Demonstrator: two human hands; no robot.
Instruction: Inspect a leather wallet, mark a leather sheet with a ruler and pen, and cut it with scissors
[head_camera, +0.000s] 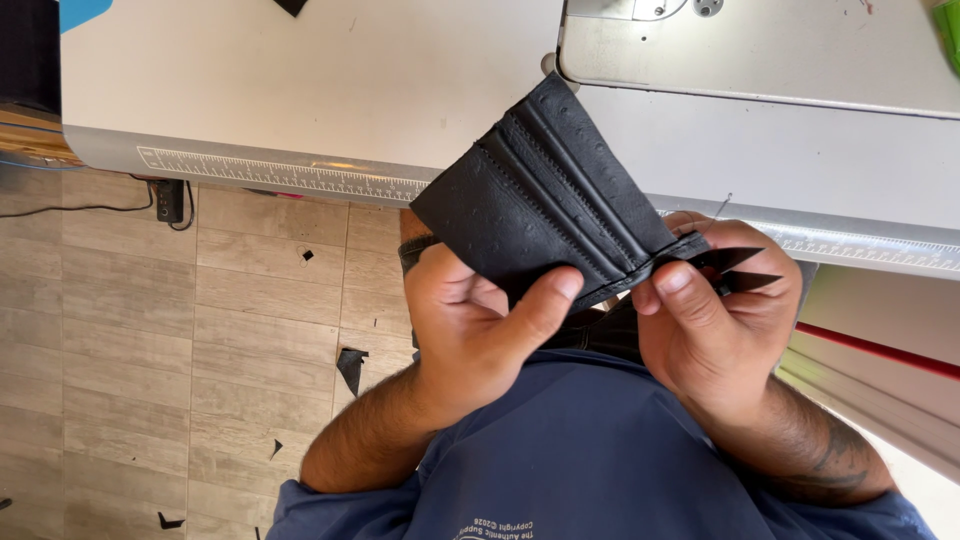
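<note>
a: what's closest to the camera?
b: the blue shirt (590, 460) at the bottom, with both forearms rising out of it

a: and the hands?
b: the left hand (475, 325) is clenched on the lower edge of a black leather piece (545, 195), thumb pressed on its near face, the other fingers (470, 290) curled behind. a dark band sits on that wrist. the right hand (715, 315) pinches the piece's right corner, thumb on top, and its fingers also grip small black scissors (735, 268) whose pointed blades stick out to the right

a: where's the leather exactly?
b: held up in the air between the two hands, tilted, its far corner overlapping the edge of the counter (300, 90). it has a pebbled grain and raised stitched ridges running diagonally

a: further out?
b: the white counter has a ruler strip (280, 175) along its front edge, and the pale base of a sewing machine (760, 50) sits on its right part. to the left, below the counter, is a wood-look tiled floor (130, 330) with black leather scraps (352, 368) scattered on it, and a cable near the counter's underside
</note>
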